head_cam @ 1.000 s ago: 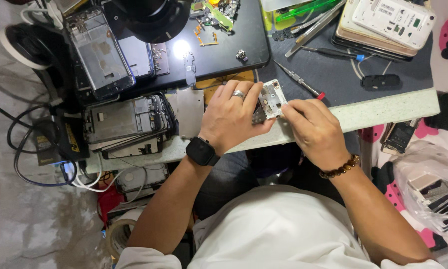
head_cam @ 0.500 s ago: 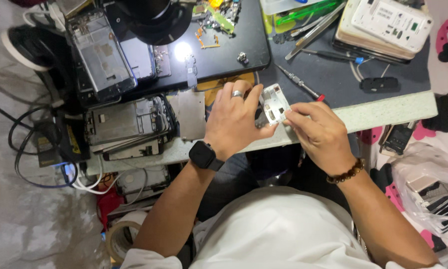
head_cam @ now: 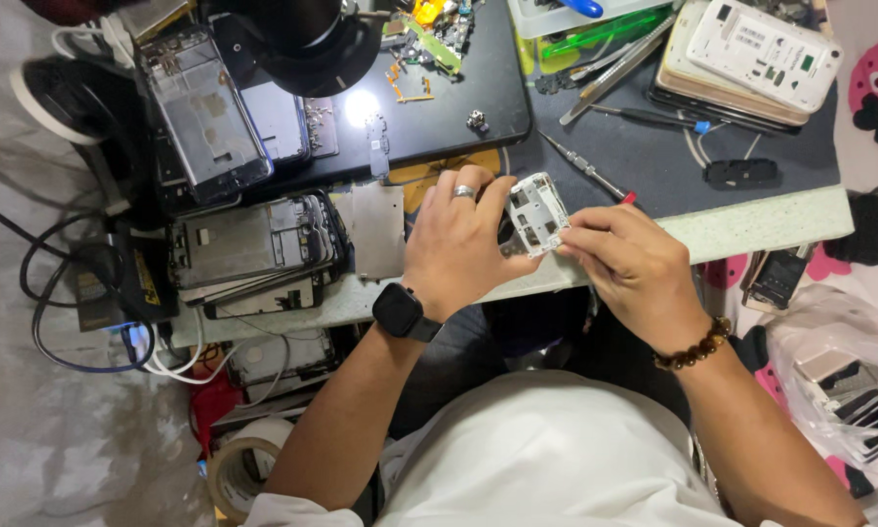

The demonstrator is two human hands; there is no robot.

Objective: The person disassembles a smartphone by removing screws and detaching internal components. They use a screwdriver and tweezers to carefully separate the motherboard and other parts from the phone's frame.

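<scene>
Both my hands hold a small white plastic phone frame piece (head_cam: 537,212) just above the near edge of the workbench (head_cam: 771,220). My left hand (head_cam: 455,246), with a ring and a black wristwatch, grips its left side. My right hand (head_cam: 628,265), with a brown bead bracelet, pinches its lower right edge with the fingertips. The piece is tilted, its inner side with cut-outs facing me.
Several opened phones (head_cam: 253,244) lie stacked at the left beside a grey metal plate (head_cam: 377,230). A red-tipped screwdriver (head_cam: 587,169) rests on the dark mat. A black lamp (head_cam: 307,34) hangs at the top. White devices (head_cam: 756,49) stand top right. Cables (head_cam: 58,293) trail left.
The white piece has turned slightly upright between my hands, and both hands have shifted a little to the left along the bench edge.
</scene>
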